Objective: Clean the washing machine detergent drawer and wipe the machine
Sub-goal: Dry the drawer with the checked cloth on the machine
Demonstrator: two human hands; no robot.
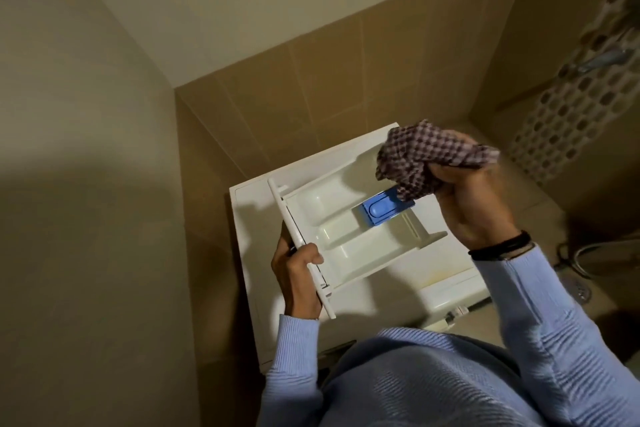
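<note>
Above washing machine, gripping drawer by its front in left hand, clutching cloth in right hand over its far end.

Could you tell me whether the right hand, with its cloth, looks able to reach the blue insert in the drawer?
Probably yes. The right hand holds the cloth close by the blue insert, the drawer faces up in the left hand, and nothing covers the insert.

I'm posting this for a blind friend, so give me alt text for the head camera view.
A person holds a removed white detergent drawer above a washing machine, the left hand gripping its front panel, the right hand holding a bunched checked cloth by the blue insert.
</note>
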